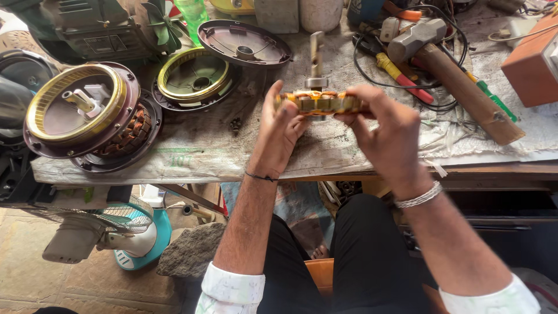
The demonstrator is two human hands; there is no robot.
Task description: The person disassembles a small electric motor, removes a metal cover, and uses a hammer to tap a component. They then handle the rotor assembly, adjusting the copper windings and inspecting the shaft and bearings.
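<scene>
Two hands hold a motor stator edge-on above a workbench.

The left hand and right hand each grip one end of the stator, keeping its windings in view; motor covers lie far left, a hammer far right.

A grey woven sack with faded green print covers the workbench.

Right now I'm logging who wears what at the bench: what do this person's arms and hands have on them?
Both hands are bare. The left hand has a thin black thread band at the wrist; the right hand has a silver chain bracelet. Both forearms are uncovered, with white, faintly patterned sleeves rolled up near the elbows.
</scene>
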